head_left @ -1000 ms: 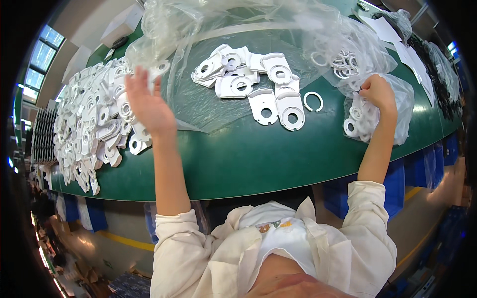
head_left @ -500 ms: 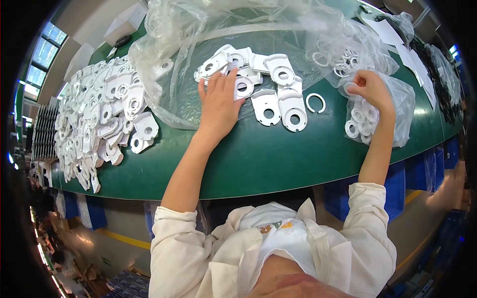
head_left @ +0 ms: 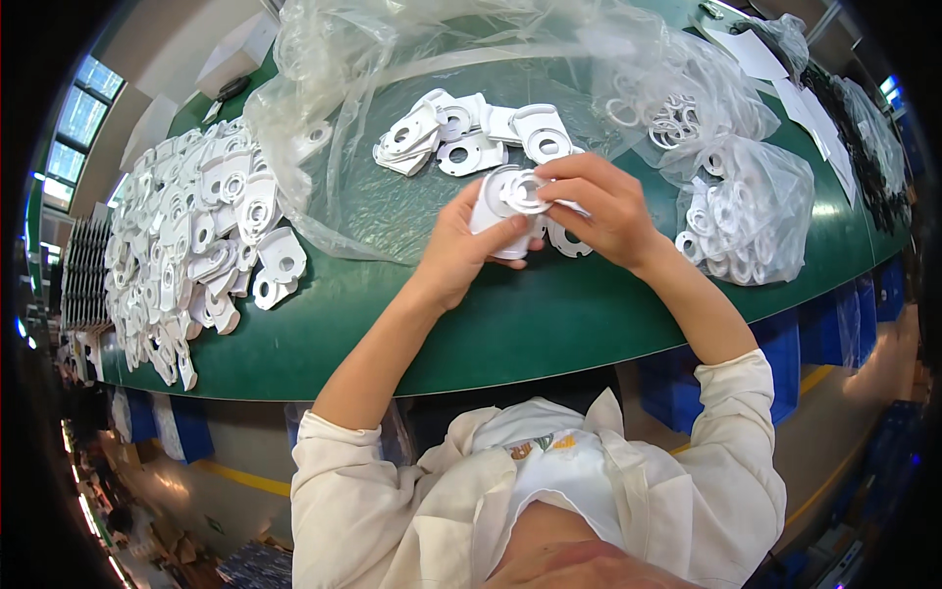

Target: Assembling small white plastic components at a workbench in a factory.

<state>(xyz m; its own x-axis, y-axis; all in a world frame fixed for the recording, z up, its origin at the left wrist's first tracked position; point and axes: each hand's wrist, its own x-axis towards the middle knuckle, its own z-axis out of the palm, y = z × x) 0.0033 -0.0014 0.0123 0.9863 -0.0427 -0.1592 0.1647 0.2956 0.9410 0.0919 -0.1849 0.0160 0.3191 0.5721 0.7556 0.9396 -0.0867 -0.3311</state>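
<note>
Above the green table, my left hand point(head_left: 453, 245) grips a white plastic bracket point(head_left: 491, 211) with a round hole, thumb across its front. My right hand point(head_left: 603, 211) pinches a small white plastic ring point(head_left: 527, 193) against the bracket's round end. Just beyond my hands lies a loose group of similar white brackets point(head_left: 471, 154) on a clear plastic sheet. Part of another bracket point(head_left: 567, 241) shows beneath my right hand, which hides the rest of it.
A large heap of white brackets point(head_left: 186, 245) covers the table's left. At the right, clear bags hold white rings point(head_left: 726, 231). Crumpled plastic film point(head_left: 334, 59) spreads across the back. White paper sheets point(head_left: 810, 118) lie at the far right, and blue bins point(head_left: 726, 378) stand below the edge.
My left hand has picked up a bracket from the group and drawn it nearer. My right hand has come left from the bag of rings, bringing a ring to the bracket.
</note>
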